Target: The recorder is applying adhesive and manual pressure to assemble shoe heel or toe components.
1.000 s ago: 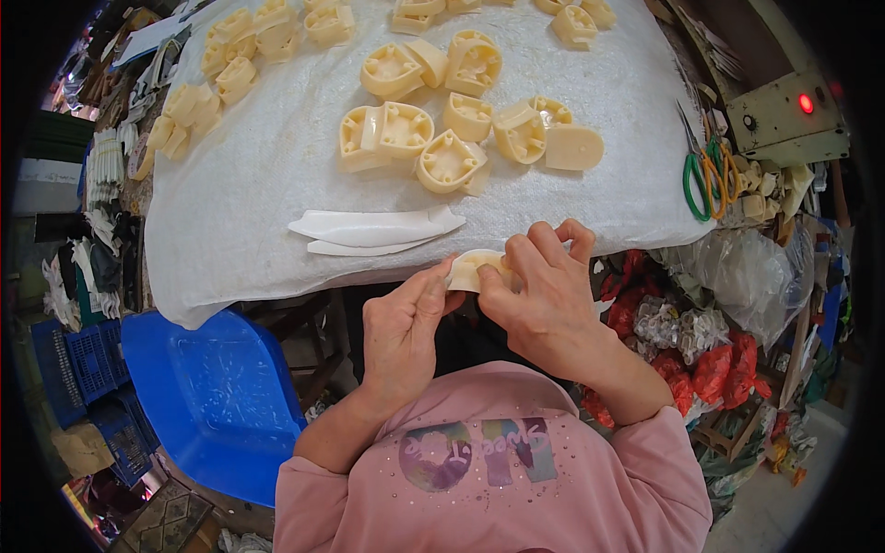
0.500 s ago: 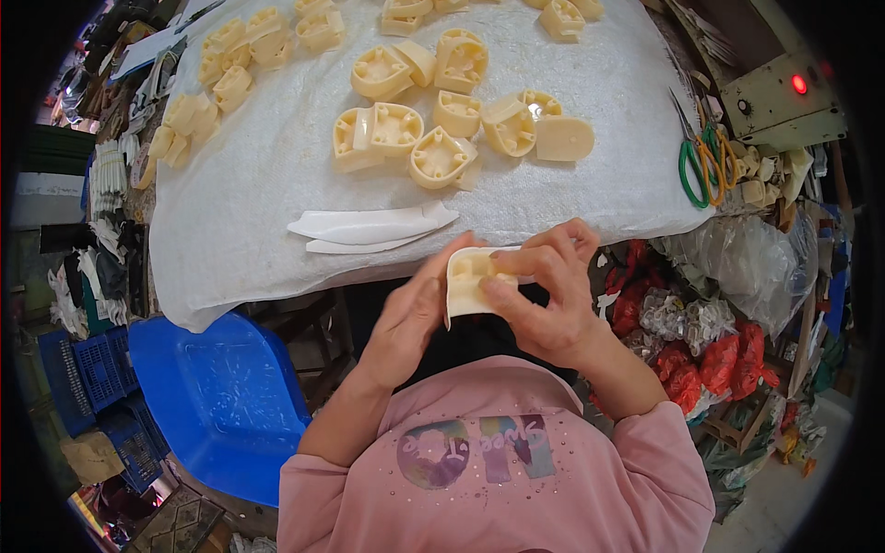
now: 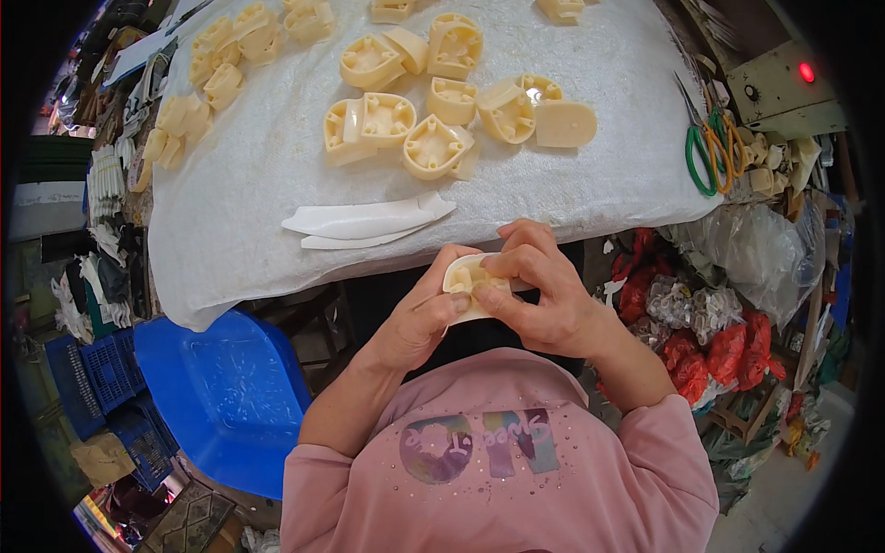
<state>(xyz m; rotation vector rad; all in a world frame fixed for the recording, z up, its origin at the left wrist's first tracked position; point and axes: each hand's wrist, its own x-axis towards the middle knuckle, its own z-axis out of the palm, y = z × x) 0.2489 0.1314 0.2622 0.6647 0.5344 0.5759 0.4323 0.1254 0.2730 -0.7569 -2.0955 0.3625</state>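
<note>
Just off the table's near edge, both my hands hold one cream plastic shoe heel [image 3: 468, 275], its hollow side facing up. A thin white strip seems to run along its outer edge, partly hidden by fingers. My left hand [image 3: 415, 323] is closed on the left side, its thumb across the near rim. From the right, my right hand [image 3: 546, 300] pinches the heel, with thumb and fingertips at its inside. Beyond my hands lie curved white strips [image 3: 369, 219], overlapping on the white-covered table [image 3: 249, 230]. Several similar cream heels [image 3: 431, 149] stand farther back, some in pairs.
Green- and orange-handled scissors [image 3: 708, 157] lie at the table's right edge, near a metal box [image 3: 784, 88] with a red light. A blue basin [image 3: 230, 396] stands below on the left, beside blue crates [image 3: 101, 369]. Red plastic bags [image 3: 724, 355] are piled at right.
My left thumb has come over onto the heel's near rim, and the left fingers have closed round its side. The heel has turned and tilted slightly. The view has shifted a little.
</note>
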